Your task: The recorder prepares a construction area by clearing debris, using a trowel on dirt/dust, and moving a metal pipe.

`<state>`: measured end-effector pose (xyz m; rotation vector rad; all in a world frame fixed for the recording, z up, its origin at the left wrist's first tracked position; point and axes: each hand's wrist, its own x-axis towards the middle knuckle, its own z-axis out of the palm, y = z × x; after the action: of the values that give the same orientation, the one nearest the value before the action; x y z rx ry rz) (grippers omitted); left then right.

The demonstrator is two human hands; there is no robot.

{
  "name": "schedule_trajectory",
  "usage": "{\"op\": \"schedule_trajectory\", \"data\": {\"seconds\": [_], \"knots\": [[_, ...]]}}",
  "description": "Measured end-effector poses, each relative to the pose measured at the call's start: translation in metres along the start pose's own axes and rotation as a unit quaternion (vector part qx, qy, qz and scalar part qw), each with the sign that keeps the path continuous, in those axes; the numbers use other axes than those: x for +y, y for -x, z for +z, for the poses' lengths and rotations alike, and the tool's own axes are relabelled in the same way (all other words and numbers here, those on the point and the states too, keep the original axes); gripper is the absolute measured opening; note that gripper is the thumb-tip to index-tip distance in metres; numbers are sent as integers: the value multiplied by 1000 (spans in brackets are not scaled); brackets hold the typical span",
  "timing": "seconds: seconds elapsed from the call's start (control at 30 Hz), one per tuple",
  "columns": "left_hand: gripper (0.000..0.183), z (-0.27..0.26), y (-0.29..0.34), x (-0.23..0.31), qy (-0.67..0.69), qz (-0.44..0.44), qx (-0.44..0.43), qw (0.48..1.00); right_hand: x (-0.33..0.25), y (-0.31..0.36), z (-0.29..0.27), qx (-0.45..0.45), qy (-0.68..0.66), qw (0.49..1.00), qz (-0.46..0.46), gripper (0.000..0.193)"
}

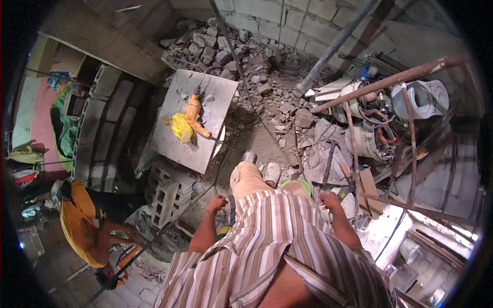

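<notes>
My left hand (216,203) hangs beside my left thigh with its fingers curled in, and nothing shows in it. A dark strip (231,208) lies close to its fingertips. On the other side, my right hand (326,200) hangs by the striped shirt (272,220), partly covered, its visible fingers curled and nothing seen in them. Ahead of me to the left, an orange power drill (193,110) with a bit rests on a dusty board (203,156). A yellow plastic bag (182,127) lies against the drill. Neither hand touches them.
Broken rubble (221,51) is heaped along the block wall (303,25). A metal pole (336,49) leans there. At right, rusty pipes (390,82) stand before buckets (421,100) and tools. Hollow blocks (167,197) stand at left, near another person (79,223) in orange who bends forward.
</notes>
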<state>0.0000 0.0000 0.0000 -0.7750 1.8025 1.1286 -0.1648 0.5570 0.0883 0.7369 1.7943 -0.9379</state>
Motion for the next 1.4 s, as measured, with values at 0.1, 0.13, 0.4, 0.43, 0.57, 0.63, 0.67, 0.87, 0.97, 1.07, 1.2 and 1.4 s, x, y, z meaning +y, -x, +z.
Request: {"op": "schedule_trajectory", "data": {"seconds": [0.1,0.13,0.4,0.43,0.57,0.63,0.67,0.87,0.97,1.07,1.2,1.4], "knots": [[26,-5,3,11,191,-38,-23,981,1,8,3,13,-12,1000,-16,26],[25,-4,5,16,158,-23,-5,987,4,8,2,9,-31,999,-13,22],[19,-9,16,65,162,-56,32,985,12,12,0,21,-66,997,-20,18],[20,-11,7,56,135,-55,29,989,9,12,1,21,-73,997,-18,18],[20,-20,3,46,172,-25,2,985,7,13,1,20,-107,994,-2,18],[20,-29,-3,42,79,106,-75,988,11,6,4,0,-130,991,-3,19],[22,-28,6,64,133,51,-59,988,17,2,2,1,-125,992,17,19],[28,-54,42,205,131,135,38,981,29,3,10,0,-157,987,29,17],[27,-70,159,375,176,335,54,924,57,-15,12,-46,-238,970,20,16],[27,-92,270,461,140,600,38,787,110,-53,16,-117,-330,937,-10,17],[15,-102,347,461,-486,-173,775,364,102,-46,16,-129,-396,907,72,19],[32,-32,405,528,-274,-849,153,-426,83,-39,18,-91,-319,939,96,22]]}}
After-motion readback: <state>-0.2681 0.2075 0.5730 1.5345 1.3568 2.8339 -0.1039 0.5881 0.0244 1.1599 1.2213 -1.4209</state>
